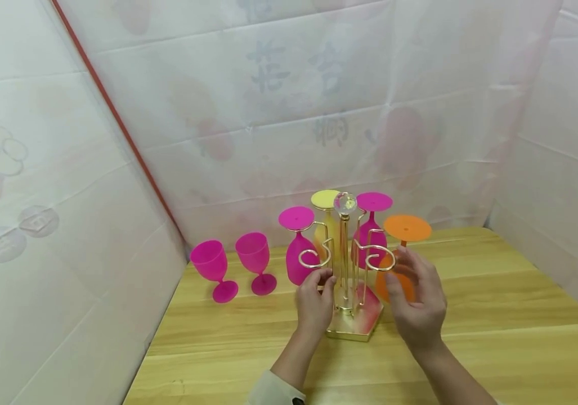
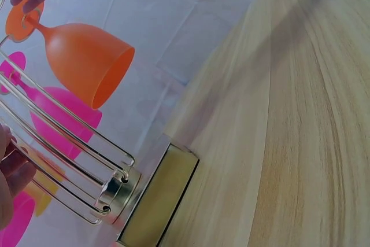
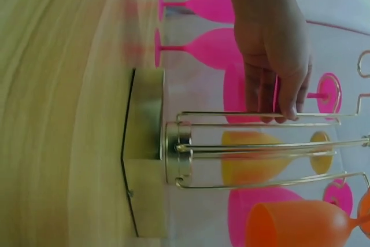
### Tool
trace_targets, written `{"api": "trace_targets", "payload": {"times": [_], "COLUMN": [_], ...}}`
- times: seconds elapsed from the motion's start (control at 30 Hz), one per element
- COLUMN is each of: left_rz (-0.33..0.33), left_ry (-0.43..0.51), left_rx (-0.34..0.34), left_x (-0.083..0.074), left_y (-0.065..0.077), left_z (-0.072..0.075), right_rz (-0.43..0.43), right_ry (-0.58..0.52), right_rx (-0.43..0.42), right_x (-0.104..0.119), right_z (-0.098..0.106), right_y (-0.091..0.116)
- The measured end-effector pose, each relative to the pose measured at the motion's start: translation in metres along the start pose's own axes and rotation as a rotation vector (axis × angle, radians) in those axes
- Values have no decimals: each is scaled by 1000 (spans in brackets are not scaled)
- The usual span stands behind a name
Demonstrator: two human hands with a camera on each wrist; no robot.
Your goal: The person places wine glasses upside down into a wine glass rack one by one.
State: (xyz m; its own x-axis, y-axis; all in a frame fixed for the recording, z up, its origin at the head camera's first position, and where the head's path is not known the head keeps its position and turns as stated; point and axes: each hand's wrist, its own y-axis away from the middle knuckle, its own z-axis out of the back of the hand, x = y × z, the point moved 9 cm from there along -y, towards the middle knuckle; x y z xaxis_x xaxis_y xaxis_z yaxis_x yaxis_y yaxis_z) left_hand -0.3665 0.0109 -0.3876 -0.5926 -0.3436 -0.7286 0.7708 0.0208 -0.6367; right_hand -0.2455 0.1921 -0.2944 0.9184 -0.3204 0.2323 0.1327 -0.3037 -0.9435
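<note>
A gold wire glass rack (image 1: 345, 281) with a crystal knob stands upright on its pentagonal base. My left hand (image 1: 316, 304) pinches one of its upright wires between thumb and fingers, clearest in the right wrist view. An orange goblet (image 1: 407, 228) hangs upside down by its foot on the right side, tilted in the left wrist view (image 2: 87, 56). My right hand (image 1: 422, 306) is beside it with loosely spread fingers near the stem and foot; contact is unclear. A pink goblet (image 1: 299, 247), a yellow goblet (image 1: 325, 199) and another pink goblet (image 1: 373, 201) also hang inverted.
Two pink goblets, one farther left (image 1: 210, 261) and one nearer the rack (image 1: 254, 253), stand upright on the wooden table (image 1: 207, 349). A pale printed curtain (image 1: 289, 129) encloses the back and sides. Two front wire hooks, one curled (image 1: 380, 260), hold no goblet.
</note>
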Motion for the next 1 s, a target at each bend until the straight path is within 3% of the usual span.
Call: {"api": "trace_targets", "payload": {"times": [0.17,0.5,0.7,1.0], "left_rz": [-7,9,6,-34], "left_ry": [-8,-11,-29,-27], "left_rx": [-13,-7,-9,-18], "left_x": [-2,0,2,-1], "left_y": [1,0,1,2], "left_z": [1,1,2,0], "right_rz": [-208,-586,-618,-618], "right_ry": [-122,105,228,334], "right_rx": [-73,176,243,206], "right_x": [-19,-59,-70,-83], "right_z": [5,-19,-35,-37], "right_y": [19,56,59,61]}}
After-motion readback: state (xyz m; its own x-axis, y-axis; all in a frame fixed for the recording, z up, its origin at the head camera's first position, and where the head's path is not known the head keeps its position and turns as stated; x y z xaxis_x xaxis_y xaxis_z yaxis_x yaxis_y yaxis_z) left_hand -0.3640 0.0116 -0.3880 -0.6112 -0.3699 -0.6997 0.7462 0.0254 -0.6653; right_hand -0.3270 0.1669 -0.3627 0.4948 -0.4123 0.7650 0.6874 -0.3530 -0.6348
